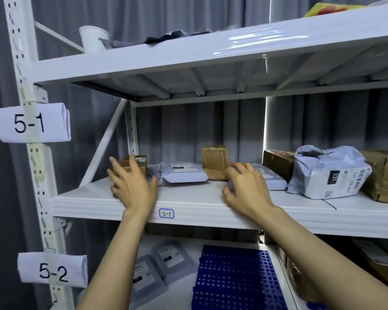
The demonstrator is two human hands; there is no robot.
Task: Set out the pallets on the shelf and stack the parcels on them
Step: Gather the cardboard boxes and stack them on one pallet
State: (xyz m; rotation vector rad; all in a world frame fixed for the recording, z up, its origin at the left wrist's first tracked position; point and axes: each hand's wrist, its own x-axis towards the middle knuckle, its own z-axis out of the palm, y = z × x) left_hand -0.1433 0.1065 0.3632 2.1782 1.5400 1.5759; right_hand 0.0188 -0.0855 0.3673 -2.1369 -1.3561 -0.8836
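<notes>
Reaching at the middle shelf (188,200): parcels lay straight on its board, no pallet under them. One blue pallet (233,278) sat on the lower shelf (186,287), nothing seen on it, so early stage. Left hand (132,186) fingers spread, released, at the small brown box (140,163). Right hand (246,189) fingers bent over a grey mailer (276,183), grip unclear.

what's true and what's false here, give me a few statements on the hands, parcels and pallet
The blue pallet lies on the shelf below 5-1. True.
The left hand grips a grey mailer. False: its fingers are spread, in front of a small brown box.
A white cup stands on the top shelf. True.
The parcels on shelf 5-1 sit on a pallet. False: the parcels lie straight on the white shelf board.
</notes>
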